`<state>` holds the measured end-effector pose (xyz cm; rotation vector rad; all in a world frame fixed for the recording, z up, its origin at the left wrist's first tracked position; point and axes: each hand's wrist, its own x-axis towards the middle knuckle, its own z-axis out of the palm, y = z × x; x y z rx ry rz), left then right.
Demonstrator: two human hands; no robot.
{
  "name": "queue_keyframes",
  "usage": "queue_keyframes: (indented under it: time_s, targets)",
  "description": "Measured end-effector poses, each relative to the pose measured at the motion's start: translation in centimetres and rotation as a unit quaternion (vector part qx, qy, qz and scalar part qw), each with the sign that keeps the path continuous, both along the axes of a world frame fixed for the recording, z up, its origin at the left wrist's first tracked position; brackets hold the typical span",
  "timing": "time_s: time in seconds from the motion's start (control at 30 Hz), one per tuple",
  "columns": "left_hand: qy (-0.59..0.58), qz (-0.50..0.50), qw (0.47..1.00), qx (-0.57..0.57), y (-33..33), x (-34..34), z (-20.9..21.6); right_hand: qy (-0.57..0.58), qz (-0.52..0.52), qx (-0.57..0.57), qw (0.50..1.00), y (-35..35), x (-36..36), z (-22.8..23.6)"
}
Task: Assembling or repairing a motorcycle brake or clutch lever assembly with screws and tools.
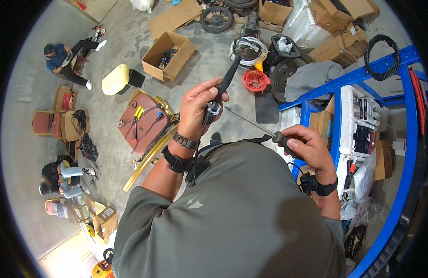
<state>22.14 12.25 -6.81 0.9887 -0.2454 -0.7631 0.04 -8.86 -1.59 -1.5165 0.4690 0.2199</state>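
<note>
My left hand [198,107] is closed round a black lever [229,79] with a metal clamp [213,109] at its lower end, which looks like a brake lever. A thin black cable runs down from it along my wrist. In my right hand [308,147] is a screwdriver [258,126] with a dark handle. Its shaft slants up and left, and its tip is near the clamp but apart from it. Left of my left hand stands a chair with a reddish-brown seat [144,126]. Yellow-handled pliers [139,112], a red-handled tool [135,133] and black cables lie on the seat.
A blue metal rack [335,139] full of goods rises close on my right. Ahead are an open cardboard box [168,56], a red basket [256,80], wheels [217,20] and a cream-seated stool [115,79]. Other people [65,60] sit along the left wall.
</note>
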Motion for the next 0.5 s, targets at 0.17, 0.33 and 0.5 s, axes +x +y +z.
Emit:
queue_keyframes:
  time_s: [0.17, 0.33, 0.5]
  targets:
    - [-0.010, 0.008, 1.000, -0.004, -0.6, 0.4, -0.1, -0.024, -0.018, -0.019, 0.999, -0.2, -0.7, -0.7]
    - [-0.026, 0.079, 0.997, -0.003, -0.4, 1.9, -0.6, -0.071, -0.042, -0.021, 0.996, 0.3, -0.8, -1.0]
    - [-0.040, 0.154, 0.987, -0.012, 0.5, 4.7, -1.9, -0.075, -0.057, -0.004, 0.996, 0.7, -0.9, -1.5]
